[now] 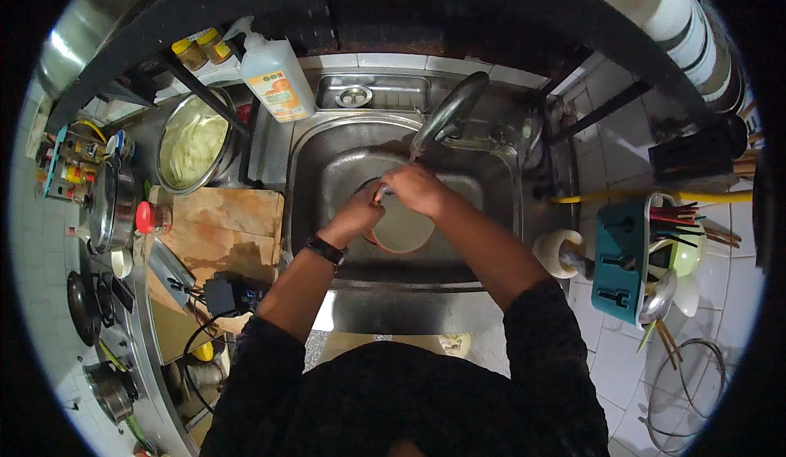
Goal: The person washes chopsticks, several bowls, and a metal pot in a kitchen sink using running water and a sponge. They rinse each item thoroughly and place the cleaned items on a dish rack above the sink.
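Note:
Over a pale round bowl (402,233) with an orange rim, both hands meet in the stainless steel sink (319,260). My left hand (353,214), with a dark wristband above it, grips a small, partly orange object (379,194) at its fingertips. From the other side my right hand (414,188) closes on the same object, right under the tip of the metal faucet (451,110). Fingers hide most of that object, so its kind is unclear. The bowl holds cloudy liquid or has a pale inside; I cannot tell which.
Left of the sink lie a wooden cutting board (239,224), a cleaver (172,270) and a black cabled device (230,294). Behind are a steel basin (193,144) of pale sliced food and a pump bottle (276,79). A teal utensil holder (620,257) hangs at right.

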